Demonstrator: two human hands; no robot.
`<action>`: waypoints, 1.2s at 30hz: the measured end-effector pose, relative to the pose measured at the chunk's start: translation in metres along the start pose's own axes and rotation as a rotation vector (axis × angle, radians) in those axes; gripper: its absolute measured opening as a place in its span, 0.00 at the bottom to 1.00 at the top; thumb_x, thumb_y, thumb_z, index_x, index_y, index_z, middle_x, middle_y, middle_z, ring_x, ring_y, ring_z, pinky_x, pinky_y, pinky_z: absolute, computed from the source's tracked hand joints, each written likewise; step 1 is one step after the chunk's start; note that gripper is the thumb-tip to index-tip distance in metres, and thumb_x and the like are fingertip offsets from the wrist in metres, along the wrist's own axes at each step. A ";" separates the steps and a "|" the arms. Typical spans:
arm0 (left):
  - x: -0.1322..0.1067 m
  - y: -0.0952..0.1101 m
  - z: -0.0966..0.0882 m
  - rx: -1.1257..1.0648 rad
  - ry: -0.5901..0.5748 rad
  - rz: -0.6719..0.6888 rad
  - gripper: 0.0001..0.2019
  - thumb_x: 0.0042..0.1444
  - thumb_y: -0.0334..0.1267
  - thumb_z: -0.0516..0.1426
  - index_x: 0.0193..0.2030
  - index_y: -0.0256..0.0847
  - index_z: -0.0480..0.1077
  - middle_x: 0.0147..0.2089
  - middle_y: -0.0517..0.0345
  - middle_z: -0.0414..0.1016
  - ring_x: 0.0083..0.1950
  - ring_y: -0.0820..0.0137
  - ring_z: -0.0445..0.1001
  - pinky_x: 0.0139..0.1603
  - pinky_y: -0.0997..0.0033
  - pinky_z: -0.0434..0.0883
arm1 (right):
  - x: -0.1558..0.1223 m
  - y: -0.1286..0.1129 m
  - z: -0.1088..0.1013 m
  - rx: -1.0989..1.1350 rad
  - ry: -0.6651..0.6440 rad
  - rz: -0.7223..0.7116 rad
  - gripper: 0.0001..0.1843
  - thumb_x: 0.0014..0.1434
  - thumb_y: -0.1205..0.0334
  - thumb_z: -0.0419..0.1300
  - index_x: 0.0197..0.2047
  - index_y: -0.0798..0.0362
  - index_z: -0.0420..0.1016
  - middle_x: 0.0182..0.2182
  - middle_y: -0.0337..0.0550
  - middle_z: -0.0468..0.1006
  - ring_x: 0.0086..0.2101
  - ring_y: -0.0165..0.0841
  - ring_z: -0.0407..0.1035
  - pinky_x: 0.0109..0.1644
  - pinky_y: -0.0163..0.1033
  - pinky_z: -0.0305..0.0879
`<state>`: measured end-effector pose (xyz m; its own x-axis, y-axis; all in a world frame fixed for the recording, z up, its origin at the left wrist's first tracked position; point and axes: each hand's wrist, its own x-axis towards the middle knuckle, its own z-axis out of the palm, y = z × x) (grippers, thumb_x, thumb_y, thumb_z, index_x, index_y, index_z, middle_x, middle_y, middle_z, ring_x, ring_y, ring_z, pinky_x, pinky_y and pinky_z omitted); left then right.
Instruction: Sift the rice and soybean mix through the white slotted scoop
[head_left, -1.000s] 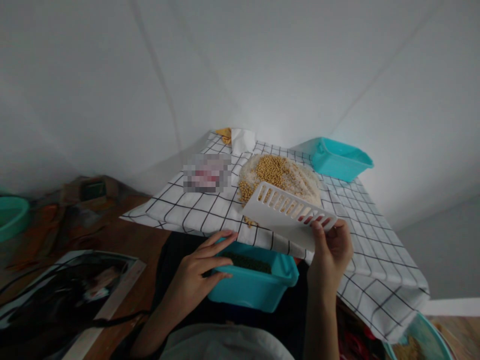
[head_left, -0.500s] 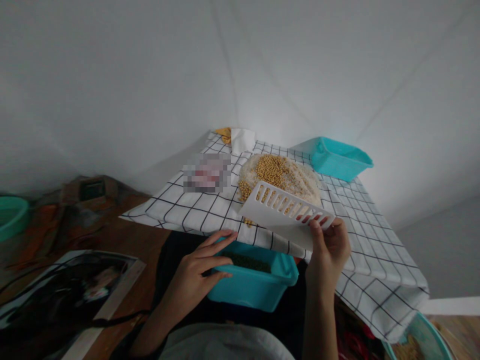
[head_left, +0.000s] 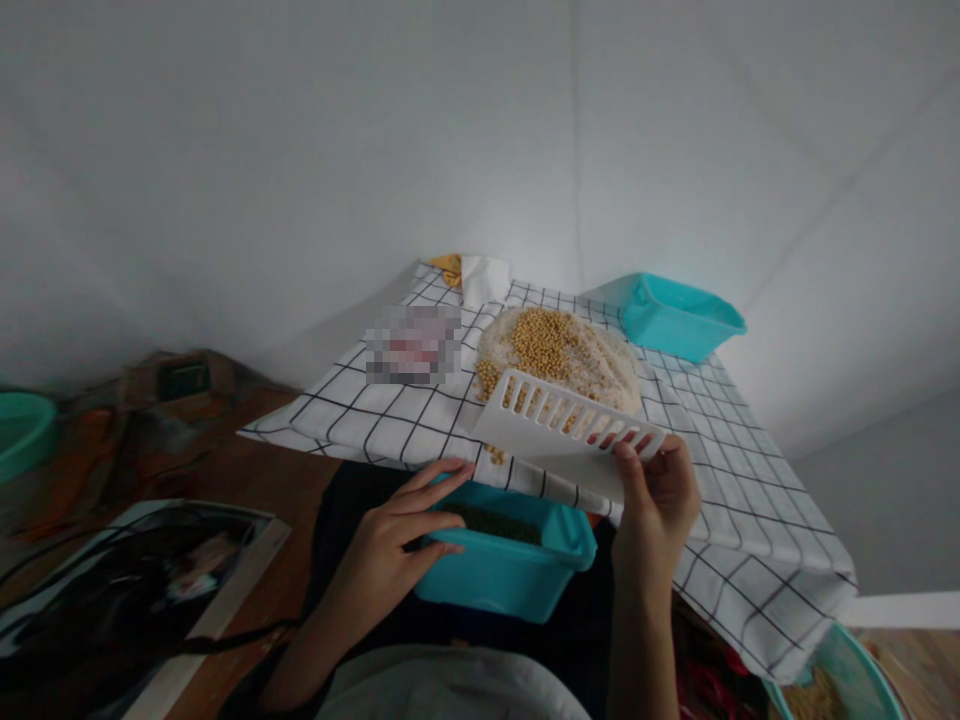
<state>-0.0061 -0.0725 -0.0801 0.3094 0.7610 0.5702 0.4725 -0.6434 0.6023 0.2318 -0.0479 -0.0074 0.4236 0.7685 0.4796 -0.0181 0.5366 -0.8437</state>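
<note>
My right hand grips the right end of a white plastic slotted scoop, thumb in front and fingers behind it. The scoop is tilted above the table's near edge, its slots facing up. Behind it lies a heap of yellow soybeans with a paler, crumbly pile beside it. A few beans show just below the scoop's left end. My left hand has its fingers spread and touches the left end of a teal bin at my lap. Small dark green grains lie in that bin.
A checked cloth covers the table. Another teal bin stands at the back right, and a white paper or cloth piece lies at the back. A tub sits low right, a green basin far left.
My right hand has lowered the scoop slightly and shifted it a little left. My left hand and the bin look unmoved.
</note>
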 end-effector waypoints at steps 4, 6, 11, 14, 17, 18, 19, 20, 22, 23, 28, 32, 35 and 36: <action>0.000 0.001 -0.001 0.011 -0.009 -0.002 0.07 0.58 0.28 0.61 0.34 0.41 0.80 0.61 0.48 0.76 0.67 0.57 0.69 0.65 0.57 0.71 | -0.001 0.001 -0.001 0.003 0.017 -0.014 0.10 0.57 0.64 0.66 0.31 0.51 0.66 0.30 0.34 0.75 0.32 0.29 0.74 0.41 0.38 0.70; 0.000 0.002 -0.002 0.010 -0.004 -0.004 0.07 0.58 0.28 0.60 0.34 0.41 0.80 0.61 0.49 0.76 0.67 0.57 0.69 0.65 0.58 0.71 | -0.002 0.002 -0.002 0.010 0.016 -0.021 0.10 0.57 0.64 0.66 0.31 0.51 0.66 0.30 0.34 0.75 0.32 0.29 0.74 0.41 0.38 0.70; 0.001 0.001 0.000 0.009 0.006 0.002 0.07 0.58 0.27 0.60 0.34 0.41 0.80 0.61 0.48 0.76 0.67 0.58 0.70 0.65 0.59 0.71 | -0.002 0.001 -0.004 0.001 0.006 -0.016 0.10 0.57 0.65 0.66 0.31 0.51 0.66 0.30 0.34 0.76 0.33 0.29 0.74 0.41 0.37 0.71; 0.001 0.001 0.000 0.007 0.010 0.003 0.07 0.58 0.28 0.60 0.34 0.41 0.80 0.61 0.48 0.76 0.67 0.58 0.70 0.65 0.59 0.71 | -0.003 -0.001 -0.004 -0.006 0.000 -0.009 0.10 0.57 0.64 0.66 0.32 0.51 0.66 0.30 0.34 0.76 0.33 0.30 0.75 0.42 0.38 0.70; 0.001 0.001 0.000 0.009 -0.003 -0.004 0.07 0.59 0.28 0.60 0.34 0.41 0.80 0.61 0.48 0.76 0.67 0.58 0.69 0.65 0.59 0.71 | -0.003 -0.001 -0.005 -0.007 -0.002 -0.004 0.10 0.57 0.64 0.66 0.32 0.51 0.66 0.29 0.34 0.76 0.32 0.30 0.75 0.41 0.38 0.70; 0.001 0.002 -0.001 0.009 -0.005 -0.006 0.07 0.59 0.28 0.60 0.34 0.41 0.80 0.61 0.48 0.76 0.67 0.58 0.69 0.65 0.58 0.71 | -0.004 -0.001 -0.005 0.000 -0.005 -0.002 0.10 0.57 0.64 0.66 0.32 0.51 0.67 0.29 0.34 0.76 0.32 0.30 0.75 0.41 0.38 0.70; 0.001 0.003 -0.001 0.009 -0.004 -0.007 0.07 0.59 0.28 0.60 0.34 0.41 0.80 0.61 0.48 0.76 0.67 0.58 0.69 0.65 0.58 0.71 | -0.004 -0.001 -0.006 0.006 -0.008 -0.002 0.10 0.57 0.65 0.66 0.32 0.51 0.67 0.29 0.34 0.76 0.32 0.30 0.76 0.42 0.38 0.70; 0.002 0.003 -0.002 0.008 -0.005 -0.004 0.07 0.59 0.28 0.60 0.34 0.41 0.80 0.61 0.48 0.76 0.67 0.58 0.69 0.65 0.58 0.70 | -0.004 0.000 -0.006 0.011 -0.011 -0.002 0.10 0.57 0.65 0.66 0.32 0.51 0.67 0.29 0.33 0.76 0.33 0.30 0.76 0.42 0.38 0.70; 0.002 0.003 -0.002 0.006 -0.010 0.002 0.07 0.59 0.28 0.60 0.34 0.41 0.80 0.61 0.48 0.76 0.67 0.57 0.69 0.65 0.58 0.70 | -0.004 0.001 -0.007 0.015 -0.013 -0.004 0.09 0.58 0.65 0.65 0.32 0.51 0.67 0.29 0.33 0.76 0.33 0.30 0.76 0.42 0.38 0.70; 0.002 0.003 -0.002 0.006 -0.011 0.004 0.07 0.59 0.29 0.60 0.34 0.41 0.80 0.61 0.48 0.76 0.67 0.57 0.69 0.66 0.58 0.70 | -0.004 0.001 -0.007 0.014 -0.012 -0.004 0.09 0.58 0.65 0.65 0.32 0.51 0.67 0.30 0.33 0.76 0.33 0.30 0.76 0.42 0.38 0.70; 0.001 0.001 0.000 0.005 0.003 0.008 0.07 0.59 0.29 0.60 0.35 0.42 0.80 0.61 0.48 0.76 0.67 0.58 0.69 0.66 0.58 0.70 | -0.002 0.004 -0.009 0.006 -0.016 0.008 0.10 0.57 0.65 0.66 0.31 0.51 0.67 0.29 0.33 0.76 0.32 0.29 0.75 0.41 0.37 0.70; 0.000 -0.001 0.000 -0.002 0.011 0.011 0.07 0.60 0.29 0.60 0.35 0.41 0.80 0.61 0.48 0.76 0.67 0.59 0.69 0.66 0.59 0.70 | -0.001 0.005 -0.011 -0.057 -0.024 0.005 0.10 0.57 0.63 0.65 0.31 0.51 0.66 0.28 0.34 0.76 0.31 0.29 0.75 0.40 0.37 0.69; 0.000 0.000 -0.001 0.005 -0.001 0.009 0.07 0.60 0.29 0.60 0.34 0.41 0.80 0.61 0.48 0.76 0.67 0.58 0.69 0.66 0.58 0.70 | -0.002 0.004 -0.014 -0.074 -0.038 0.010 0.10 0.57 0.62 0.65 0.31 0.51 0.67 0.28 0.34 0.76 0.31 0.30 0.74 0.39 0.37 0.68; 0.000 0.000 -0.001 0.005 -0.001 0.011 0.07 0.60 0.29 0.60 0.34 0.41 0.80 0.61 0.48 0.76 0.68 0.58 0.68 0.66 0.58 0.70 | -0.003 0.003 -0.015 -0.067 -0.043 0.008 0.10 0.57 0.62 0.65 0.31 0.51 0.67 0.28 0.34 0.76 0.31 0.30 0.74 0.39 0.37 0.68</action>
<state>-0.0069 -0.0722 -0.0795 0.3158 0.7539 0.5761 0.4728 -0.6514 0.5934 0.2446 -0.0535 -0.0150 0.3842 0.7876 0.4818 0.0403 0.5071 -0.8610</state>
